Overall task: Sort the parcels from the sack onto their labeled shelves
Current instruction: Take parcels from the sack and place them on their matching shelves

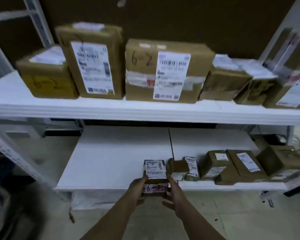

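Placement step in hand: small parcel at the front edge of the lower shelf.

We find the parcel (155, 177) at lower centre of the frame, grasped on both sides, the left hand (138, 187) and right hand (173, 188) each curled round a flank. It sits at or just over the lip of the lower shelf (111, 163); contact cannot be confirmed. A "6" is marked on its near face; the rest is blurred. Boxes (164, 70) on the upper shelf (145, 111) read "6-2". In our judgement the next move calls for sliding it inward, just beside the row (232, 165) at lower right, then releasing.
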Demonstrator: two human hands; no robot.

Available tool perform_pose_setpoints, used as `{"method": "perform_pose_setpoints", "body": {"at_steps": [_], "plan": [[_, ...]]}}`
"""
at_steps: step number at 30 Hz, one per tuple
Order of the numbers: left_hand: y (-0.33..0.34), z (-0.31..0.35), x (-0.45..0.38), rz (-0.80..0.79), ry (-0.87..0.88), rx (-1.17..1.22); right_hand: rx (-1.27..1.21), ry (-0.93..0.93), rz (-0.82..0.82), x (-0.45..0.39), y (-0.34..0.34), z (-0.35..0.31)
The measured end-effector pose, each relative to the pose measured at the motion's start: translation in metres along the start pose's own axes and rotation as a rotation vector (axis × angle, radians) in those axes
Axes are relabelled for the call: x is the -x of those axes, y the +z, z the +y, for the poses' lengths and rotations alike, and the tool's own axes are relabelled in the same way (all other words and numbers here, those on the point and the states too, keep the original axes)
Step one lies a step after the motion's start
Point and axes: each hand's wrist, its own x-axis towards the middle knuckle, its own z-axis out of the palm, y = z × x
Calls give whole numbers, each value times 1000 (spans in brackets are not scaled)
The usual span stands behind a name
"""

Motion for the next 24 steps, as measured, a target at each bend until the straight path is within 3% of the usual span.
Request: {"method": "perform_pose_setpoints", "body": {"at_steps": [4, 12, 19, 24], "plan": [[13, -54, -78, -20, 30, -6, -11, 12, 6, -79, -12, 52], [33, -120, -191, -12, 187, -17, -73, -166, 38, -211, -25, 130], [46, -135, -235, 37, 286, 18, -164, -205, 136, -266, -24, 156], [53, -137, -252, 117, 332, -40, -79, -260, 205, -282, -21, 162]]}}
